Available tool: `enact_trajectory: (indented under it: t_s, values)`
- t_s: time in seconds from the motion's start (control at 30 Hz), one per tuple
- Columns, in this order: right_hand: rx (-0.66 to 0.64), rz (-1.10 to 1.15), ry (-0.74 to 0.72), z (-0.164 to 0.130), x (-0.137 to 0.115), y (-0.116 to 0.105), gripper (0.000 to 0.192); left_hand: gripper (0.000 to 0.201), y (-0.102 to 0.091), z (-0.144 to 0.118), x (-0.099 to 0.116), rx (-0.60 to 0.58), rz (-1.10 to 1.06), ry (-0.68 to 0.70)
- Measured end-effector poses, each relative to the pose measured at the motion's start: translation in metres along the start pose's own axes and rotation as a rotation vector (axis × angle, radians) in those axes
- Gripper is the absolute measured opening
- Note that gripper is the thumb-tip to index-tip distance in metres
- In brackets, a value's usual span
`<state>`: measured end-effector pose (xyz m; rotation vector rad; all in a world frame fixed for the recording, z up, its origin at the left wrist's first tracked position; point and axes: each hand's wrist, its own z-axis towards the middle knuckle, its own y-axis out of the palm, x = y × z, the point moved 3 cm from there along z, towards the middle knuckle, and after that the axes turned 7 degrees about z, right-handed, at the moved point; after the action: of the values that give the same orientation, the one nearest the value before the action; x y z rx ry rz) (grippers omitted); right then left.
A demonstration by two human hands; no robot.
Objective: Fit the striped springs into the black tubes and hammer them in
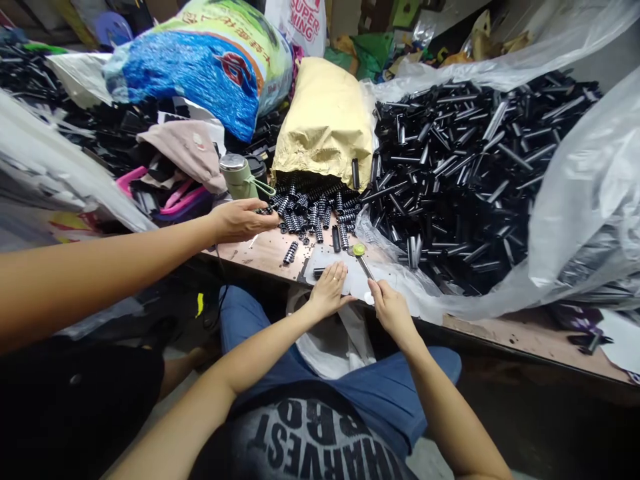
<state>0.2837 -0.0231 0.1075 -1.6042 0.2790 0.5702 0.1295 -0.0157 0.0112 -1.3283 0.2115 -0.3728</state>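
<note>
The left hand is lying palm down at the near edge of the table, its fingers spread flat over a white sheet and touching a short black tube. The right hand is closing its grip in a pinch on the lower end of a thin metal tool, whose tip is resting beside a small yellow-green cap. Only a narrow strip of bare wood is staying open between the hands and the black springs spilling from a gold bag. A co-worker's hand is reaching in from the left, fingers curled over springs. Clear plastic sheeting is crowding the right side, holding a heap of black tubes. What the tool is cannot be made out. A white bag is showing "SUPER" and part of a second word, cut off; the blue sack print is unreadable.
</note>
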Motion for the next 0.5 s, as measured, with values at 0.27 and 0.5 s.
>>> enact_trajectory:
  t_s: [0.27, 0.5]
  values:
    - [-0.111, 0.099, 0.012, -0.002, -0.009, 0.012, 0.041, 0.094, 0.002, 0.0, -0.003, -0.011, -0.026, 0.005]
    - [-0.121, 0.007, -0.108, -0.008, -0.054, 0.032, 0.045, 0.063, -0.008, 0.0, -0.007, -0.007, -0.357, -0.083]
